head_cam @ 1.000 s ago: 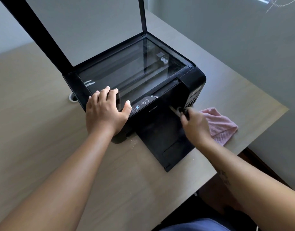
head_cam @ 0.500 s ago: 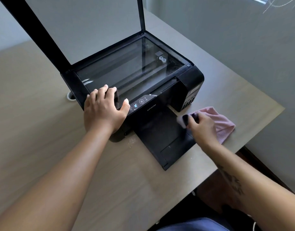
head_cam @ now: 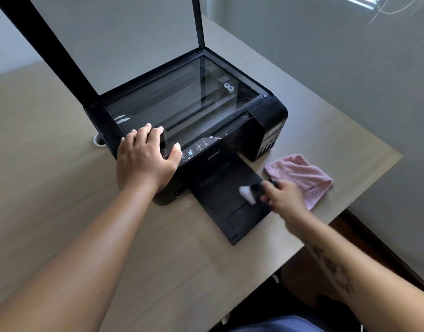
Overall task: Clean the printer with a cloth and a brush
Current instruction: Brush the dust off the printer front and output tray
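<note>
A black printer (head_cam: 268, 116) stands on the wooden table (head_cam: 50, 188) with its scanner lid (head_cam: 110, 39) raised and the glass bare. Its output tray (head_cam: 220, 207) sticks out toward me. My left hand (head_cam: 144, 159) lies flat on the printer's front left corner, beside the control panel. My right hand (head_cam: 285, 197) grips a small black brush (head_cam: 251, 191) whose pale bristles touch the right side of the tray; the hand and brush are blurred. A pink cloth (head_cam: 301, 173) lies crumpled on the table just right of the tray, behind my right hand.
The table edge runs close on the right, with a grey wall (head_cam: 349, 80) beyond it. A round cable hole (head_cam: 97, 141) sits in the table left of the printer. Some crumbs lie on the table by the tray's left side. My knee shows under the near edge.
My right hand has swept the brush from the slot at the tray's top right down along the tray toward me. The left hand has stayed on the printer.
</note>
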Motion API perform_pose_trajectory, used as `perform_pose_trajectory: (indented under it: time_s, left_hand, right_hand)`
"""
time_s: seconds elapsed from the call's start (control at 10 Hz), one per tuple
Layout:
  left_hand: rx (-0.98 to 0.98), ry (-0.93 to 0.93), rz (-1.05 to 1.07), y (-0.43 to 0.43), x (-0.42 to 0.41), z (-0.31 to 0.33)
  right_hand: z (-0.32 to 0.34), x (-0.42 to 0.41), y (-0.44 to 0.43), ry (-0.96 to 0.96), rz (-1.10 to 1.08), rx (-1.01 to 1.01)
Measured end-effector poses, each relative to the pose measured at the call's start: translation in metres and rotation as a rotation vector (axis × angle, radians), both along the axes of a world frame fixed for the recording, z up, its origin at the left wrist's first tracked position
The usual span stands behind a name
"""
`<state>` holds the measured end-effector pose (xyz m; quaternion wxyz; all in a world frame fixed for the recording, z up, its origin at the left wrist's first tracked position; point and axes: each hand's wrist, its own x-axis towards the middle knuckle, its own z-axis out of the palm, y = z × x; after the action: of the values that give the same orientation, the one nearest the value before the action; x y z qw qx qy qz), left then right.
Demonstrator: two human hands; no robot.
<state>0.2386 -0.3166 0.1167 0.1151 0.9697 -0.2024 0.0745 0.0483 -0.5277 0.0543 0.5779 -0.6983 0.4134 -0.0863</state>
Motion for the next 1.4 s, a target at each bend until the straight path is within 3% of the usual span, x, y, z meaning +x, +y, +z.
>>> perform_pose_trajectory:
  time_s: [0.1, 0.2, 0.3, 0.4, 0.5, 0.6, 0.7, 0.8, 0.9, 1.0, 1.1, 1.2, 1.3, 1.4]
  left_hand:
    - [0.009, 0.000, -0.004, 0.000, 0.000, 0.001]
    - [0.015, 0.001, -0.002, 0.000, 0.000, 0.001]
    - [0.008, 0.000, -0.004, 0.000, 0.000, 0.001]
    - [0.011, 0.000, -0.005, -0.001, 0.000, 0.001]
    - [0.014, -0.002, -0.005, 0.000, 0.000, 0.000]
    - [0.013, -0.007, -0.005, 0.000, 0.001, -0.001]
    - [0.014, -0.011, -0.006, 0.001, 0.001, -0.001]
    - [0.012, -0.011, -0.005, 0.001, 0.001, -0.001]
    - [0.014, -0.011, -0.006, 0.000, 0.001, -0.002]
    - [0.011, -0.014, -0.001, 0.000, 0.001, -0.001]
    - [0.018, -0.020, 0.003, 0.001, 0.001, -0.001]
    - [0.034, -0.007, 0.005, 0.001, 0.001, -0.001]
    - [0.047, 0.007, 0.012, 0.001, 0.000, 0.000]
    - [0.061, 0.010, 0.023, 0.000, -0.001, 0.002]
  right_hand:
    - [0.003, -0.011, -0.027, 0.015, 0.059, -0.457]
    - [-0.001, -0.030, -0.006, 0.023, 0.458, -0.996]
    - [-0.020, -0.052, 0.042, -0.011, 0.793, -0.930]
    - [-0.002, -0.048, 0.057, -0.091, 0.654, -0.413]
    - [0.004, -0.037, 0.022, -0.077, 0.246, -0.325]
    - [0.002, -0.044, 0.002, 0.008, 0.144, -0.719]
    - [-0.006, -0.050, 0.034, -0.017, 0.597, -0.722]
    - [-0.004, -0.045, 0.042, -0.096, 0.673, -0.352]
    - [-0.003, -0.036, 0.002, -0.039, 0.290, -0.487]
    - [-0.002, -0.038, -0.011, 0.018, 0.250, -0.691]
    - [-0.005, -0.046, 0.020, 0.019, 0.769, -0.676]
    - [-0.005, -0.042, 0.015, -0.018, 0.725, -0.631]
    - [0.000, -0.035, -0.008, -0.022, 0.479, -0.748]
    - [0.005, -0.034, -0.006, -0.011, 0.762, -0.738]
